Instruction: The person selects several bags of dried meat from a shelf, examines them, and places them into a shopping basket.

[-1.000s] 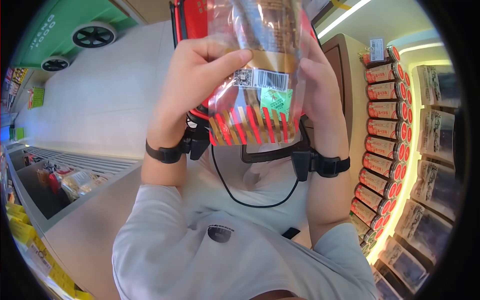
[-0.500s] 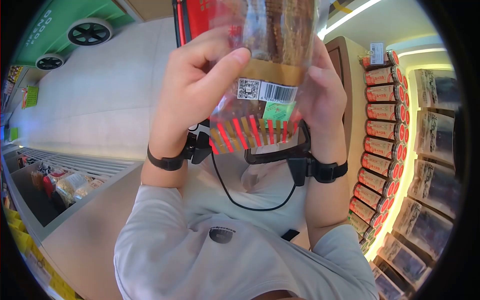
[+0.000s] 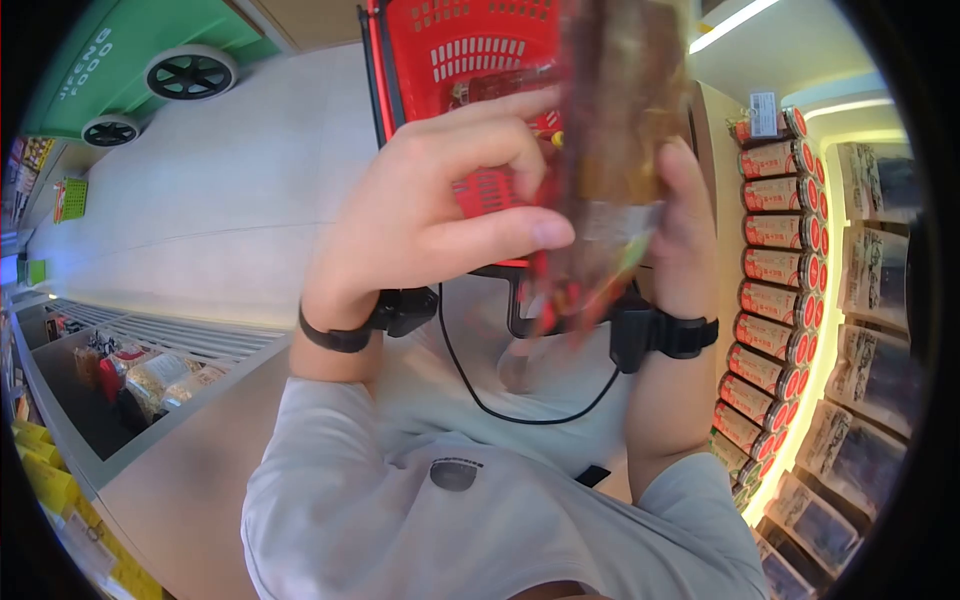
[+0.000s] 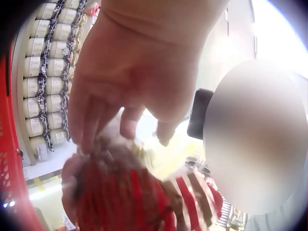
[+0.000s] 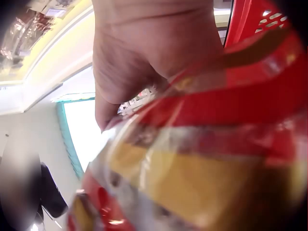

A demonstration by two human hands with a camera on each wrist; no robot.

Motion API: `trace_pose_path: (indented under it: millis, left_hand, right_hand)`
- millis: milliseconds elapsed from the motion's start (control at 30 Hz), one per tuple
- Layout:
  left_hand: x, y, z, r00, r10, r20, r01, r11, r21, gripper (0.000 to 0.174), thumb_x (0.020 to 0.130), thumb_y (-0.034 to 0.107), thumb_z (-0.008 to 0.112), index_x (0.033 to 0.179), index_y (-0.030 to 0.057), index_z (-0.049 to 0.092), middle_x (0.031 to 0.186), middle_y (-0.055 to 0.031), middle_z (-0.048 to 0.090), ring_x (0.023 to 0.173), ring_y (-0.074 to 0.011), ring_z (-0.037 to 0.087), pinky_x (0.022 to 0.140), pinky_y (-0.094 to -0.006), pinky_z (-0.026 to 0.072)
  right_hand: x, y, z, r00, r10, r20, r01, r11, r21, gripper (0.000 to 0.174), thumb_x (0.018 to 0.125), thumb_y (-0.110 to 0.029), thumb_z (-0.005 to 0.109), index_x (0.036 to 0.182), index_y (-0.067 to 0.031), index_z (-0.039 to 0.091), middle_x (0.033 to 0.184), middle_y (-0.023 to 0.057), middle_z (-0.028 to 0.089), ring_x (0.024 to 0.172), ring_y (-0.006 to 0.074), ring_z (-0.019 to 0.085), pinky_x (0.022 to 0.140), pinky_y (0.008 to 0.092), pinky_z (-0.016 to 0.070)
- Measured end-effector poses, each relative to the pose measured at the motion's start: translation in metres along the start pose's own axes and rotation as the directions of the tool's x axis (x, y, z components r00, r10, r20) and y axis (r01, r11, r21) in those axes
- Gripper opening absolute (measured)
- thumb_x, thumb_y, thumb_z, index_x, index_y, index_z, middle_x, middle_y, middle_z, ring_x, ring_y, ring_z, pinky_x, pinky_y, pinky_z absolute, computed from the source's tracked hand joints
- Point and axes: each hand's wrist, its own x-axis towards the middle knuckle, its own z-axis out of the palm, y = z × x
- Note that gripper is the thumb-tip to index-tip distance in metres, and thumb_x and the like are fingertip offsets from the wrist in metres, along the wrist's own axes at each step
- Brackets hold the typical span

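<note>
The clear plastic bag [image 3: 620,130] with brown contents and a red-and-gold striped end is tilted and blurred in the head view. My right hand [image 3: 685,225] grips its right side, thumb along the edge. At the bag's left, my left hand [image 3: 430,200] has its thumb apart from the index finger, and its upper fingertips reach the bag's edge. The left wrist view shows the left hand [image 4: 139,72] above the striped bag [image 4: 125,197]. Across the lower right wrist view, the bag [image 5: 207,144] hides most of the right fingers [image 5: 107,113].
A red basket [image 3: 405,60] stands beyond the hands with a package [image 3: 505,85] in it. Stacked jars [image 3: 775,270] and hanging packets [image 3: 875,275] line the right. At the left are a bin [image 3: 200,395] with bagged goods and a green wheeled cart [image 3: 130,60].
The bag has moved right and turned more edge-on. My left thumb has come off its front, and more of the red basket shows.
</note>
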Motion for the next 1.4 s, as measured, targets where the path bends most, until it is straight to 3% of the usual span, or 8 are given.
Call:
trace_pose_path:
  millis: [200,333,533,767,867,967,1133,1400]
  left_hand:
    - [0.041,0.006,-0.044,0.981,-0.180,0.077,0.174,0.981,0.085,0.037,0.093,0.033,0.046,0.097,-0.0019,0.058,0.112,-0.0156,0.059,0.104,-0.0232,0.057,0.090,-0.0348,0.0420]
    - [0.053,-0.008,0.028,0.988,-0.145,-0.059,0.130,0.970,-0.205,0.059,0.087,0.033,0.062,0.126,-0.0056,0.042,0.110,-0.0153,0.058,0.089,-0.0118,0.058,0.075,-0.0243,0.0476]
    - [0.036,-0.006,0.041,0.893,-0.434,0.116,0.401,0.654,-0.641,0.066,0.080,-0.001,0.052,0.140,0.0014,0.026,0.127,-0.0148,0.048,0.116,-0.0204,0.048,0.095,-0.0329,0.0387]
    - [0.024,-0.008,0.051,0.939,-0.335,-0.078,0.154,0.611,-0.776,0.076,0.078,-0.011,0.054,0.142,-0.0020,0.015,0.127,-0.0132,0.048,0.095,-0.0112,0.053,0.077,-0.0241,0.0442]
    - [0.024,-0.018,0.045,0.953,-0.299,-0.060,0.178,0.706,-0.686,0.078,0.077,-0.010,0.057,0.142,-0.0012,0.016,0.127,-0.0133,0.049,0.094,-0.0108,0.054,0.076,-0.0240,0.0447]
    - [0.030,-0.013,0.045,0.920,-0.381,-0.092,0.249,0.749,-0.614,0.081,0.075,-0.007,0.064,0.142,-0.0001,0.019,0.122,-0.0131,0.052,0.090,-0.0097,0.055,0.073,-0.0231,0.0458]
    - [0.038,-0.017,0.056,0.906,-0.377,-0.193,0.257,0.851,-0.457,0.081,0.074,-0.003,0.068,0.140,-0.0011,0.022,0.116,-0.0116,0.055,0.085,-0.0107,0.056,0.071,-0.0235,0.0472]
    - [0.033,-0.028,0.055,0.840,-0.535,-0.090,0.281,0.571,-0.771,0.055,0.080,0.001,0.063,0.127,-0.0060,0.037,0.113,-0.0125,0.056,0.101,-0.0152,0.056,0.085,-0.0284,0.0467]
  right_hand:
    - [-0.012,-0.012,-0.024,0.990,-0.142,0.011,0.134,0.958,0.252,0.059,0.087,-0.034,0.051,0.135,-0.0029,0.036,0.126,0.0116,0.053,0.111,0.0266,0.055,0.093,0.0391,0.0456]
    - [0.002,-0.007,-0.039,0.951,-0.207,-0.230,0.256,0.944,0.208,0.048,0.091,-0.028,0.041,0.132,-0.0034,0.041,0.127,0.0120,0.053,0.112,0.0273,0.054,0.096,0.0414,0.0424]
    - [0.000,-0.005,-0.048,0.903,-0.153,-0.402,0.260,0.939,0.226,0.045,0.089,-0.021,0.045,0.129,0.0005,0.043,0.118,0.0124,0.057,0.108,0.0224,0.055,0.098,0.0378,0.0406]
    - [0.000,0.000,-0.064,0.965,-0.153,0.212,-0.007,0.794,0.609,0.042,0.091,-0.024,0.044,0.122,0.0026,0.049,0.109,0.0133,0.062,0.098,0.0233,0.061,0.085,0.0346,0.0495]
    - [-0.001,-0.003,-0.055,0.981,-0.130,0.146,0.026,0.828,0.561,0.044,0.089,-0.020,0.048,0.127,0.0019,0.044,0.117,0.0143,0.058,0.104,0.0231,0.059,0.089,0.0337,0.0487]
    - [0.004,-0.002,-0.043,0.985,-0.119,-0.121,0.121,0.993,0.012,0.067,0.081,-0.017,0.061,0.137,-0.0004,0.028,0.131,0.0141,0.047,0.112,0.0232,0.054,0.095,0.0354,0.0455]
    - [-0.006,-0.007,-0.037,0.996,-0.045,-0.073,0.045,0.999,-0.001,0.079,0.075,-0.022,0.070,0.137,-0.0005,0.027,0.128,0.0149,0.048,0.114,0.0227,0.052,0.096,0.0363,0.0436]
    - [0.006,0.006,-0.023,0.988,0.069,-0.135,-0.084,0.991,-0.105,0.064,0.079,-0.015,0.066,0.132,0.0028,0.034,0.119,0.0126,0.054,0.108,0.0201,0.055,0.091,0.0341,0.0451]
